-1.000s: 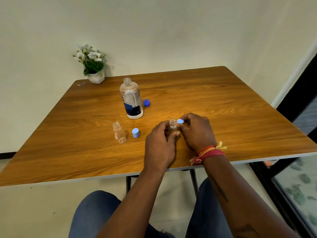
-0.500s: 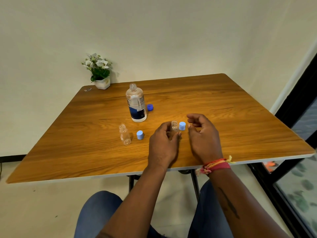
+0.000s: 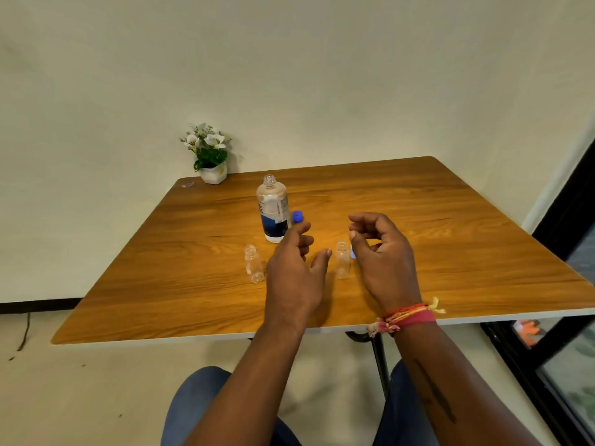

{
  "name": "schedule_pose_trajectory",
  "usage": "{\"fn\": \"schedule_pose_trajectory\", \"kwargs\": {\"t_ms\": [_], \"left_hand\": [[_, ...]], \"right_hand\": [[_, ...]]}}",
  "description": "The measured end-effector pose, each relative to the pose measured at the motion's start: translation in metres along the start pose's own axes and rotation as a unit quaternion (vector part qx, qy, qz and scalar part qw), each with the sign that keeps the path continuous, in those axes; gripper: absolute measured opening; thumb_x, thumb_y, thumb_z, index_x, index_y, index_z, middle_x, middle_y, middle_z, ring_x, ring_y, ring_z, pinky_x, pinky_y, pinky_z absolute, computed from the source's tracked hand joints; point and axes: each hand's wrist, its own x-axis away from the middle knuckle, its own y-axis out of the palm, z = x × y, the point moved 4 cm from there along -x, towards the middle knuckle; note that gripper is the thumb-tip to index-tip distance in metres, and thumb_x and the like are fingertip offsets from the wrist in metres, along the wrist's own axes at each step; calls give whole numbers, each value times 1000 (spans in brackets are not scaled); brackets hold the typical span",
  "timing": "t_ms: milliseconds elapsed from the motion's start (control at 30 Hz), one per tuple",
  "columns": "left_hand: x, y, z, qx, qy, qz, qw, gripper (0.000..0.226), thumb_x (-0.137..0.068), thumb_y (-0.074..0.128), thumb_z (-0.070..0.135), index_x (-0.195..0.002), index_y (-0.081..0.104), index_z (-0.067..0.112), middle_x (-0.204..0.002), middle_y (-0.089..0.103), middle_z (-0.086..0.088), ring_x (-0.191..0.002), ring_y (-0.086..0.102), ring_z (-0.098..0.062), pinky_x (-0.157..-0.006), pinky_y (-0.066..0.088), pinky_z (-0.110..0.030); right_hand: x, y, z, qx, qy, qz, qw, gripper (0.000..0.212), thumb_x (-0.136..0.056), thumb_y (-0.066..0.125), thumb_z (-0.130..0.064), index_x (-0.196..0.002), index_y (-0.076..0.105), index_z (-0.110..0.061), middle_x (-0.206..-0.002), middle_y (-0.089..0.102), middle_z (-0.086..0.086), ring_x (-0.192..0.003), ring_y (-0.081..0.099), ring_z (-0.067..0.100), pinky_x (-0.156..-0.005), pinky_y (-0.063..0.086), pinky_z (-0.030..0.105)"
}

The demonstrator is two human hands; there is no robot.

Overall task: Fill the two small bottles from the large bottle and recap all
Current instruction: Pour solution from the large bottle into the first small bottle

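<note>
Clear small bottles (image 3: 342, 259) upright, mouths up; left hand (image 3: 291, 272), right hand (image 3: 380, 252) grips loose, empty

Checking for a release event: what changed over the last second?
Left hand let go of the right small bottle and now reaches toward the large bottle. Right hand released the light blue cap, which now shows just a sliver beside that bottle, and lifted away, holding nothing. Large bottle, its blue cap and the left small bottle stayed put, all uncapped.
</note>
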Motion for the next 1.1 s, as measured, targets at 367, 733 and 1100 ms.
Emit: {"fn": "schedule_pose_trajectory", "kwargs": {"t_ms": [367, 733, 1100], "left_hand": [[-56, -81, 16, -26, 45, 112, 992, 30, -91, 75, 29, -119, 64, 29, -100, 69, 14, -90, 65, 2, -67, 47, -4], [-117, -88, -40, 19, -48, 109, 993, 18, -94, 67, 34, -111, 70, 27, -95, 68, 17, -91, 62, 4, -76, 53, -22], [-63, -94, -90, 96, -28, 15, 995, 19, -94, 64, 49, -110, 70, 40, -104, 72, 19, -98, 66, 1, -75, 56, -19]], "right_hand": [[-28, 88, -55, 8, -39, -69, 997, 24, -95, 67, -18, -118, 66, -27, -109, 69, -9, -95, 64, 0, -79, 56, 17], [-65, 156, -32, 194, 96, -122, 969, 113, -74, 87, -45, -157, 17, -13, -159, 31, 13, -148, 29, 32, -119, 32, 45], [-67, 184, -17, 207, 114, -110, 966, 71, -81, 80, -38, -134, 39, -13, -133, 63, 12, -118, 63, 35, -92, 53, 41]]}}
